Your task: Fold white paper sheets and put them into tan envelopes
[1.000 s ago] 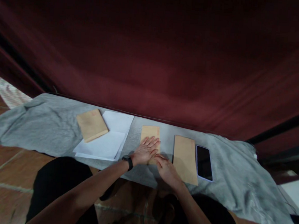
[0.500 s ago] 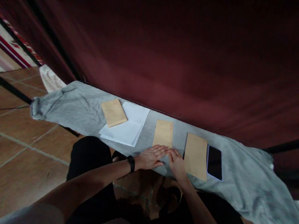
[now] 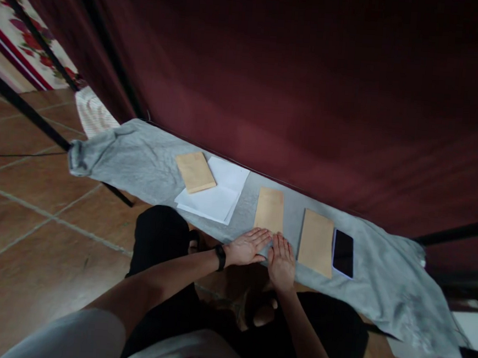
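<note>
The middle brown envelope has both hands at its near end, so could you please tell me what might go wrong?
The middle envelope could crease or skew if the left hand and right hand press unevenly. The right-hand envelope lies near the front edge of the gray cloth, so a nudge might push it off.

Middle envelope (image 3: 270,208): six-o'clock end partly hidden by left hand (image 3: 249,247) and right hand (image 3: 282,263); print (image 3: 281,196) too blurred to read. Red cloth (image 3: 270,93): cut off at twelve o'clock.
</note>
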Tool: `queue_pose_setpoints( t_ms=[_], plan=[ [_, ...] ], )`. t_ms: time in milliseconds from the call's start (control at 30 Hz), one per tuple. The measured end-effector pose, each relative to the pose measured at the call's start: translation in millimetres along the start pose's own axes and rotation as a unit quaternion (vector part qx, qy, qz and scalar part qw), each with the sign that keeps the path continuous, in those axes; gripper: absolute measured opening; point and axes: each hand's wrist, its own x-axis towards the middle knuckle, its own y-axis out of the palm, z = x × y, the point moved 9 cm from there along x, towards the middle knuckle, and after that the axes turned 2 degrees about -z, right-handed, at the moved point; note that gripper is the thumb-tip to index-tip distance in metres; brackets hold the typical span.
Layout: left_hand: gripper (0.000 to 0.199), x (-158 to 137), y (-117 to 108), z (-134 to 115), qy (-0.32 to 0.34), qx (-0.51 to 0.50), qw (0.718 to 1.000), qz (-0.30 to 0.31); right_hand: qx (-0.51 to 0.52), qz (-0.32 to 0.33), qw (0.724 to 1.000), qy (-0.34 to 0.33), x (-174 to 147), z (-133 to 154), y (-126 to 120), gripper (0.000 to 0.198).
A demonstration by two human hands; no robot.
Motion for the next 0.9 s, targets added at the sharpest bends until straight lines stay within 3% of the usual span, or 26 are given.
queue_pose_setpoints(
  t_ms=[500, 700, 900],
  plan=[
    [0.069, -17, 2, 2, -0.026, 0.032, 0.999, -0.015, -0.026, -0.085, 0.994, 0.056, -9, 12, -14, 0.052],
    [0.066, -19, 1, 11, -0.046, 0.040, 0.998, -0.027, -0.004, -0.083, 0.995, 0.059, -5, 7, -11, 0.047],
    [0.066, -22, 4, 16, -0.035, 0.051, 0.996, -0.057, 0.040, -0.029, 0.997, 0.051, 33, 0, 6, 0.046]
  ],
)
